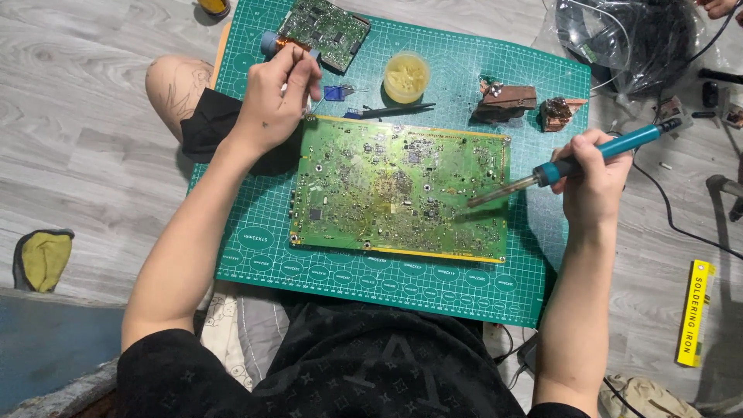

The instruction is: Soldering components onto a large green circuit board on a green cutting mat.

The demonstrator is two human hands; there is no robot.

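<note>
A large green circuit board (398, 190) lies in the middle of a green cutting mat (464, 93). My right hand (592, 182) grips a teal-handled soldering iron (573, 161); its metal tip points left and sits over the board's right part. My left hand (277, 97) hovers above the board's upper left corner, fingers pinched around a thin strand, probably solder wire, too fine to see well. A spool (271, 40) sits just beyond that hand.
A smaller green board (325, 29), a round tub of yellow paste (406, 76), dark tweezers (391, 111) and two rusty brown metal lumps (507, 101) sit at the mat's far edge. A yellow box (695, 311) lies right, a black cable bundle (642, 39) far right.
</note>
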